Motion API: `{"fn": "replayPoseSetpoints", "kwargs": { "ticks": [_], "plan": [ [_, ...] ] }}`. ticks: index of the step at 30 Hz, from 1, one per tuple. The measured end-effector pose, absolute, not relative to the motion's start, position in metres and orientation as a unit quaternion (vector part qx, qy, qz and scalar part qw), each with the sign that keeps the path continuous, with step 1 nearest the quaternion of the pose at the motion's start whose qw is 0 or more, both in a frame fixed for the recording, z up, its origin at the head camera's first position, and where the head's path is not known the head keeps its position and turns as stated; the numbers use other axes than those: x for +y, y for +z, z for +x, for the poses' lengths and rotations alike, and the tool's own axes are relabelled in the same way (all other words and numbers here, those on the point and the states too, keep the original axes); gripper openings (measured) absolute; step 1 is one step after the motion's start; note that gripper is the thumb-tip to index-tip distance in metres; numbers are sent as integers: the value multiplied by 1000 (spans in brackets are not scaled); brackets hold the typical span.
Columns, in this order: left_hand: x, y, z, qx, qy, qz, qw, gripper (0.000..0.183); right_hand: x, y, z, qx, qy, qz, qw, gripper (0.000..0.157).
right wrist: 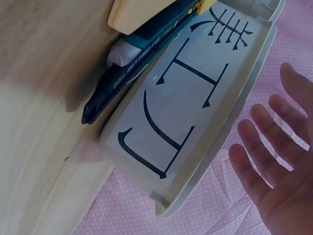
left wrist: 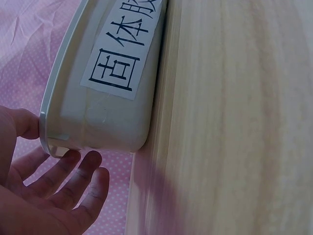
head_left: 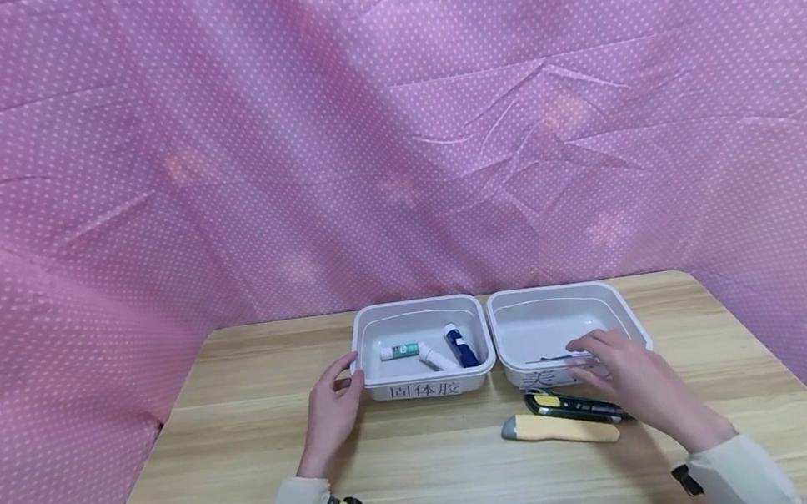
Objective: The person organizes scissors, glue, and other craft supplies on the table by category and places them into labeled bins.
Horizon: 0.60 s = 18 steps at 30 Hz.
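My left hand [head_left: 333, 416] holds the left corner of a white plastic box [head_left: 376, 373], thumb and index finger at its rim [left wrist: 43, 117], the other fingers spread beside the wall. Inside lie a green-and-white glue stick [head_left: 400, 352], a white one [head_left: 436, 357] and a dark blue one [head_left: 461, 346]. Over the front rim of a second white box [head_left: 567, 292] hovers my right hand [head_left: 634, 379], fingers apart and nothing held. A thin dark item [head_left: 548, 358] shows in that box, partly hidden by the hand. Before it lie a black utility knife [head_left: 574, 406] and a yellow-orange one [head_left: 564, 427].
Paper labels with handwritten characters, the left label [head_left: 424, 390] and right label [right wrist: 183, 93], mark the box fronts. Both boxes stand side by side near the back of the wooden table [head_left: 432, 484]. Pink dotted cloth [head_left: 389, 136] hangs behind and at both sides.
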State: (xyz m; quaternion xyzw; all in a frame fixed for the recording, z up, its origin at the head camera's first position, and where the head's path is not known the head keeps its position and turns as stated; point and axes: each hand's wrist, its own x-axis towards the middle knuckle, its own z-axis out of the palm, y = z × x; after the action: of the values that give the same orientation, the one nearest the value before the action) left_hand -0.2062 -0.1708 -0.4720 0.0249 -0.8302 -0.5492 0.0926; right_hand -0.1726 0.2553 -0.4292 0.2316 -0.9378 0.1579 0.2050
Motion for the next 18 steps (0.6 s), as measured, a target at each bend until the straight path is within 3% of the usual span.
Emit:
{"fn": "replayPoseSetpoints", "kwargs": {
  "ticks": [18],
  "plan": [
    [-170, -470, -206, -831, -548, 27, 90, 42, 245, -440, -157, -931, 145, 266, 205, 28]
  ]
}}
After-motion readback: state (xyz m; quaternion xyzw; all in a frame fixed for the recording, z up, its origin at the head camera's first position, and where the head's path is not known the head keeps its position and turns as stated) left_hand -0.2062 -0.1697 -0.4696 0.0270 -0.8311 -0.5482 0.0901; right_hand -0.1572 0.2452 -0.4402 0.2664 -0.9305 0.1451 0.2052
